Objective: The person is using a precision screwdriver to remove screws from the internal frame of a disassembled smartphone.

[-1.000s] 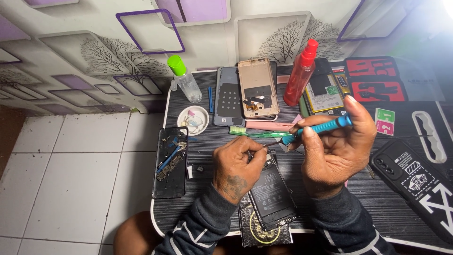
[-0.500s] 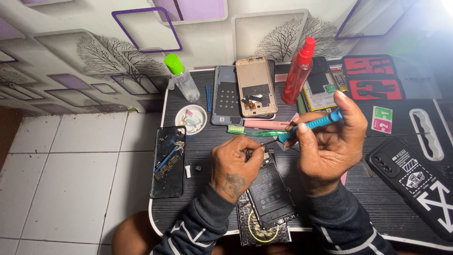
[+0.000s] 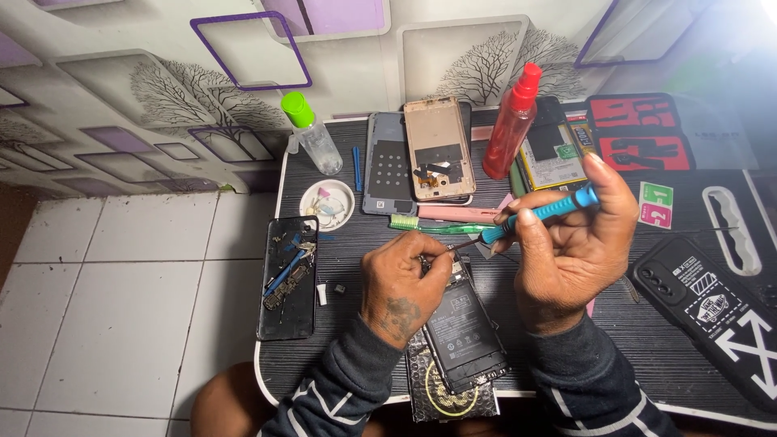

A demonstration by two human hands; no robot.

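My right hand grips the slim blue-handled screwdriver, its long axis slanting down-left toward the opened black phone pinched under my nearer left hand.

Matt dark wood-grain table, glossy black opened phone, blue plastic screwdriver with thin metal shaft, translucent red plastic spray bottle

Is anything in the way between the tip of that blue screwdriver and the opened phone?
Nothing visible blocks it. The right hand holds the blue screwdriver with its thin tip slanting down to the top of the opened phone, right beside the left hand, whose fingertips rest at that same spot.
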